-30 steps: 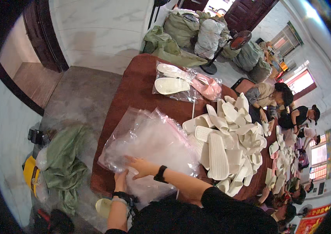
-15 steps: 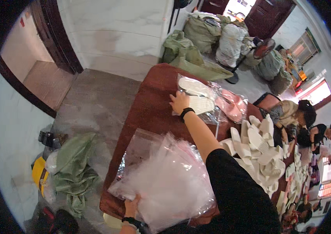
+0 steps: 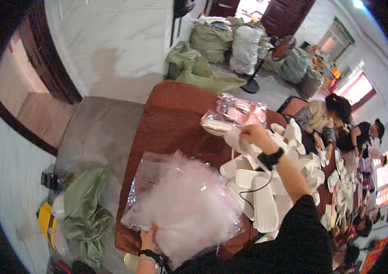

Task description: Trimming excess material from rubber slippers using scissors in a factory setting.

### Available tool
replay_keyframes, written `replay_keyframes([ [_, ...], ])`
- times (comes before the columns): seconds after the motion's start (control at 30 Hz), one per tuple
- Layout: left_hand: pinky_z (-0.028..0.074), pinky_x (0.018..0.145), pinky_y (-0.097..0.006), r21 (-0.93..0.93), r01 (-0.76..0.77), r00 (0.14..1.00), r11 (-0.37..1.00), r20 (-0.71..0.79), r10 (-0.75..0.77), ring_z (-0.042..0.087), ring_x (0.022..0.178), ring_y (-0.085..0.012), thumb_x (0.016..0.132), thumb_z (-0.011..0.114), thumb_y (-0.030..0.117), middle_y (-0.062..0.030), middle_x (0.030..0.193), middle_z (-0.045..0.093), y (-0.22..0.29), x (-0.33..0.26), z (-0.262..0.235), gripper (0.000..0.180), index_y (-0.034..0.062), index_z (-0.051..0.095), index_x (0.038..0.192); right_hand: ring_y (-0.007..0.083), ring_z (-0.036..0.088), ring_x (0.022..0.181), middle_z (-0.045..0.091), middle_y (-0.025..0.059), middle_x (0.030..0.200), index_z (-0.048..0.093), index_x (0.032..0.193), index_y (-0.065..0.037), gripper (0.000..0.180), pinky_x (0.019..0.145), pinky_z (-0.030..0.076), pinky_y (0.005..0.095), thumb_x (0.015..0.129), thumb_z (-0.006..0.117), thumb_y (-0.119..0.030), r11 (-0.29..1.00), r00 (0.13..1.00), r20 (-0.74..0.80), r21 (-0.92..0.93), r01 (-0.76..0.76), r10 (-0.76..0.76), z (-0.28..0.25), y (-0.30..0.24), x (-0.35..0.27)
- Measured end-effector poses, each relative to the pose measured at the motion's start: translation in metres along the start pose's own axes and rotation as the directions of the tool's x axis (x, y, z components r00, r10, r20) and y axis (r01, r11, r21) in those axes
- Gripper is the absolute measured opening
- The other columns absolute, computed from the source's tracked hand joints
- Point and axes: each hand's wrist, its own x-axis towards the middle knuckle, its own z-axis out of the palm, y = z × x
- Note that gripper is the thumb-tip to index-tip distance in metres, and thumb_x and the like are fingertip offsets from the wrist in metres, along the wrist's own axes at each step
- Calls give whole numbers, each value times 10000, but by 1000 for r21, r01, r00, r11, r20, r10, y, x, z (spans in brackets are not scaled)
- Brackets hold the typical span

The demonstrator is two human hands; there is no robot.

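My left hand (image 3: 148,237) pinches the near-left edge of a stack of clear plastic bags (image 3: 185,205) spread on the brown-covered table (image 3: 171,109). My right hand (image 3: 255,137), closed and a little blurred, grips a white slipper (image 3: 234,139) beside the pile; the exact hold is partly hidden by the fingers. Just beyond it, a clear bag with pink slippers (image 3: 246,112) lies on the table. Under my right forearm spreads a heap of loose white slippers (image 3: 267,205).
Full woven sacks (image 3: 210,41) and a standing fan (image 3: 283,48) are beyond the table. A green sack (image 3: 84,201) lies on the floor at left. Other people (image 3: 331,109) sit along the table at right. A dark thin cord (image 3: 254,191) hangs by my right wrist.
My right hand has left the flat bagged white slippers and moved right to the pile's edge. White slippers there now sit tilted beside the pink pair. My left hand stays at the bags.
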Motion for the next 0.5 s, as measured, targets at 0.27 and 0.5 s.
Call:
replay_keyframes([
  [0.27, 533, 731, -416, -21, -34, 989, 999, 141, 37, 617, 845, -259, 836, 652, 205, -105, 948, 614, -19, 6, -6, 353, 37, 537, 1124, 67, 463, 664, 592, -2, 853, 421, 1360, -123, 494, 602, 400, 219, 875, 496, -73, 987, 990, -10, 75, -143, 144, -209, 11, -184],
  [0.5, 511, 741, -448, 40, 152, 953, 988, 259, -157, 607, 866, -282, 865, 593, 227, -110, 1017, 607, 6, -25, 6, 311, 12, 564, 1088, 178, 622, 738, 617, 123, 893, 464, 1336, -170, 557, 687, 483, 290, 808, 487, 9, 960, 991, 28, -256, -118, 129, -260, 1, -309],
])
